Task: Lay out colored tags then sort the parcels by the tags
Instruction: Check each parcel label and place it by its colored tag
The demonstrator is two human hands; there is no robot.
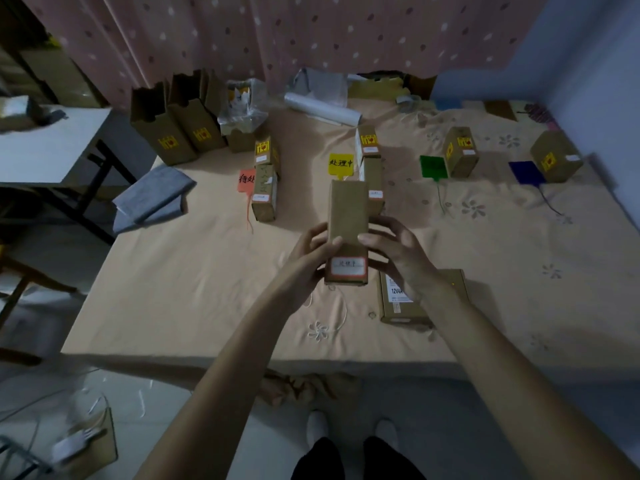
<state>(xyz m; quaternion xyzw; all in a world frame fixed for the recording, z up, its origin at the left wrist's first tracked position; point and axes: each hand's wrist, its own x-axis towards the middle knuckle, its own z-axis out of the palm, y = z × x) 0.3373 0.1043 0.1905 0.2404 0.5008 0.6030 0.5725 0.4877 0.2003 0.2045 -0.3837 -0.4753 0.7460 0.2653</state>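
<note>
Both hands (313,252) (398,251) grip parcel (347,216) above clear bedsheet (194,278).

yellow tag (341,163) "处理中", orange tag (246,180) "待处", near box (398,299) "12V4A"

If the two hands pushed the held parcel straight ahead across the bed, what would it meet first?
Probably the yellow tag just beyond the held parcel, or the parcel beside it; depth is unclear.

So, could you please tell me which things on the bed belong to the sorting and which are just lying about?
Job:
- held parcel in left hand and right hand
- orange tag, yellow tag, green tag, blue tag
- unsorted parcel

Lying about:
- grey cloth
- plastic roll
- open cartons
</note>
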